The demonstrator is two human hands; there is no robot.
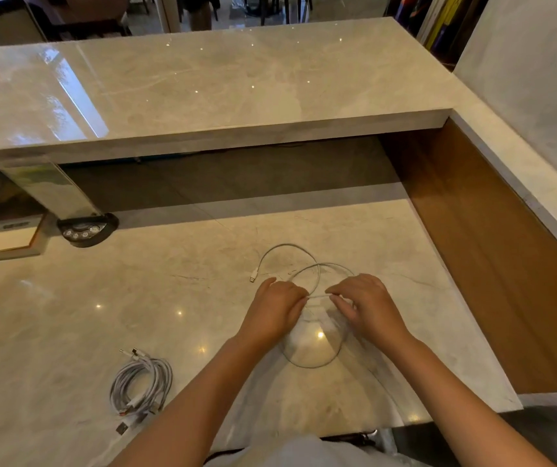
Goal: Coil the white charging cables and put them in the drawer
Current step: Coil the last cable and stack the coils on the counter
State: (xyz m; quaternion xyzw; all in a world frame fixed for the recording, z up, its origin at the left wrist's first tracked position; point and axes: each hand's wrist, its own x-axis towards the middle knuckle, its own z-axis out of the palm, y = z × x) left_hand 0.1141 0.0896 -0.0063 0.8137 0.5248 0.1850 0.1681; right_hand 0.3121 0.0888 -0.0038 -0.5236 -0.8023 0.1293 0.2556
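A thin white charging cable [317, 365] lies in loose loops on the marble desk [68, 315], its free plug end [253, 277] pointing left beyond my hands. My left hand [278, 306] and my right hand [361, 303] pinch a short stretch of this cable between their fingertips, close together above the loops. A bundle of several coiled white cables [142, 385] rests on the desk to the lower left, apart from both hands. No drawer shows in view.
A raised marble counter [203, 82] overhangs the back of the desk. A dark socket hub [85, 230] and a white box [4, 244] sit at the left. A wooden side panel [492, 251] bounds the right.
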